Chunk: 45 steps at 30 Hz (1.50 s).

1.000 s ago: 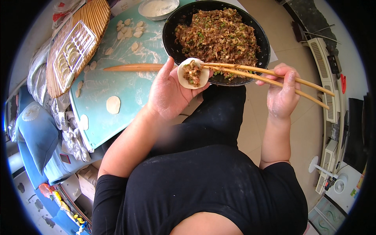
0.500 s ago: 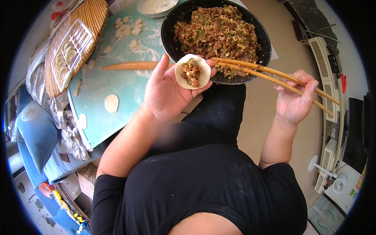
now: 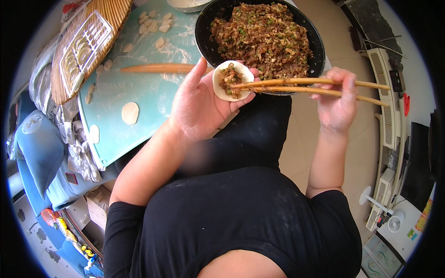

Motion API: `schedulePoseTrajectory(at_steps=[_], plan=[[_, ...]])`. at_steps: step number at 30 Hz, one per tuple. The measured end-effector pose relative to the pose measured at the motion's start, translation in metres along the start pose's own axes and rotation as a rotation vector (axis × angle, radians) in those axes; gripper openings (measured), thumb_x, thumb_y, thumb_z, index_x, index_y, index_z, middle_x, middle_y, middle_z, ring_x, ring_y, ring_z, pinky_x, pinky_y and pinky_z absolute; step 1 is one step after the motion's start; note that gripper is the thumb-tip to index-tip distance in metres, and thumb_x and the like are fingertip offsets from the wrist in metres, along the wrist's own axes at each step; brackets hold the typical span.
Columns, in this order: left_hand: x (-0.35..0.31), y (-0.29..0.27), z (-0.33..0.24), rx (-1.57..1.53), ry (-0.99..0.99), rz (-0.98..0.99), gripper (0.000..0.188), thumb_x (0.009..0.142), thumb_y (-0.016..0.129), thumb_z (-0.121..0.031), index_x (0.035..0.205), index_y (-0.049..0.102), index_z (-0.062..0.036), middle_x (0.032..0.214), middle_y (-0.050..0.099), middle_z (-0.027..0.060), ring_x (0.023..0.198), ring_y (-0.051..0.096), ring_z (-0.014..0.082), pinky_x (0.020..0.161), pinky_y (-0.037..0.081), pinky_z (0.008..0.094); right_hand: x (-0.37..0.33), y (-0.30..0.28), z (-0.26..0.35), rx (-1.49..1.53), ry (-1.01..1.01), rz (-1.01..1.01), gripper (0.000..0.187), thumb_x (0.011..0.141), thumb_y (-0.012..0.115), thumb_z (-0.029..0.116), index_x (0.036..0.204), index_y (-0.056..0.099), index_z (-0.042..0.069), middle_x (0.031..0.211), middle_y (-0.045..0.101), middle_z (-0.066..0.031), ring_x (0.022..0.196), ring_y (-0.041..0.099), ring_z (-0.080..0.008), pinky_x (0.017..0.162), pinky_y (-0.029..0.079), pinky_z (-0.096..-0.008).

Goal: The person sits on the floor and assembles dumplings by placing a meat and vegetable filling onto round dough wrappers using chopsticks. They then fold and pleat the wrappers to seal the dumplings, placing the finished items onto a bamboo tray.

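Observation:
My left hand [image 3: 191,111] lies palm up, its fingers under a round dumpling wrapper [image 3: 219,93]. A small mound of meat-and-green filling [image 3: 228,76] sits on that wrapper. Gripped in my right hand [image 3: 337,105] is a pair of wooden chopsticks [image 3: 292,85], whose tips touch the mound from the right. Just beyond both hands stands a black pan [image 3: 202,41] heaped with minced filling [image 3: 264,39]. Behind my left hand, a tapered wooden rolling pin [image 3: 155,68] rests on the table mat, partly hidden by the fingers.
On the floury teal mat [image 3: 157,97] lie a flat wrapper [image 3: 130,113], another wrapper [image 3: 94,134] by the edge, and several dough pieces [image 3: 153,27]. A white plastic tray [image 3: 88,51] with dumplings rests on a woven straw tray [image 3: 121,16]. A bowl [image 3: 187,5] stands at the back.
My right hand has swung left and up, bringing the chopstick tips from beside the wrapper onto its filling. The chopsticks now lie nearly level. My left hand has shifted slightly right.

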State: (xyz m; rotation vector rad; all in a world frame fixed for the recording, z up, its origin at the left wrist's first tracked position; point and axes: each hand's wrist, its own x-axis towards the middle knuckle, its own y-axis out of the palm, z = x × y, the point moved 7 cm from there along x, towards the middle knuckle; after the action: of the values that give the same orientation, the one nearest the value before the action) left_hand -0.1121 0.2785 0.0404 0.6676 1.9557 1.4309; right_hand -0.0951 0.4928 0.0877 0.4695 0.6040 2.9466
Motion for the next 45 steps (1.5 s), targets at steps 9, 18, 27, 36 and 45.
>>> schedulePoseTrajectory(at_steps=[9, 18, 27, 36, 45], plan=[[-0.004, -0.001, 0.002, -0.018, -0.015, 0.025, 0.065, 0.093, 0.031, -0.049, 0.129, 0.035, 0.0041, 0.133, 0.038, 0.0232, 0.12, 0.044, 0.031, 0.1, 0.039, 0.0406, 0.01, 0.006, -0.006, 0.055, 0.05, 0.005, 0.035, 0.095, 0.04, 0.033, 0.085, 0.056, 0.004, 0.068, 0.055, -0.0075, 0.053, 0.055, -0.0206, 0.05, 0.051, -0.0327], [-0.007, -0.001, 0.0, -0.008, 0.011, 0.004, 0.064, 0.093, 0.032, -0.049, 0.13, 0.035, 0.0038, 0.132, 0.039, 0.023, 0.119, 0.045, 0.0304, 0.1, 0.039, 0.0408, 0.007, 0.009, -0.003, 0.129, 0.035, 0.044, 0.037, 0.095, 0.038, 0.036, 0.084, 0.056, 0.006, 0.07, 0.055, -0.0073, 0.055, 0.054, -0.0199, 0.051, 0.05, -0.0331], [-0.007, -0.007, -0.001, -0.056, 0.016, -0.013, 0.062, 0.093, 0.035, -0.047, 0.127, 0.038, 0.0049, 0.126, 0.046, 0.0206, 0.116, 0.047, 0.0295, 0.1, 0.039, 0.0412, -0.002, 0.012, -0.019, 0.032, -0.011, -0.026, 0.039, 0.096, 0.036, 0.037, 0.084, 0.056, 0.006, 0.069, 0.054, -0.0073, 0.055, 0.054, -0.0217, 0.051, 0.05, -0.0348], [-0.004, -0.016, -0.007, -0.048, 0.044, -0.025, 0.062, 0.094, 0.034, -0.046, 0.126, 0.037, 0.0073, 0.13, 0.041, 0.0248, 0.121, 0.042, 0.0346, 0.099, 0.04, 0.0426, 0.013, -0.032, -0.015, 0.202, 0.084, -0.248, 0.035, 0.095, 0.04, 0.035, 0.084, 0.055, 0.005, 0.069, 0.055, -0.0061, 0.058, 0.055, -0.0189, 0.055, 0.049, -0.0334], [-0.004, -0.014, -0.01, 0.059, 0.119, -0.057, 0.059, 0.094, 0.032, -0.044, 0.129, 0.038, 0.0032, 0.131, 0.042, 0.0199, 0.122, 0.041, 0.0332, 0.101, 0.036, 0.0415, -0.002, -0.002, 0.009, -0.102, -0.176, -0.198, 0.036, 0.094, 0.042, 0.034, 0.085, 0.053, 0.001, 0.067, 0.056, -0.0104, 0.056, 0.058, -0.0228, 0.051, 0.053, -0.0371]])
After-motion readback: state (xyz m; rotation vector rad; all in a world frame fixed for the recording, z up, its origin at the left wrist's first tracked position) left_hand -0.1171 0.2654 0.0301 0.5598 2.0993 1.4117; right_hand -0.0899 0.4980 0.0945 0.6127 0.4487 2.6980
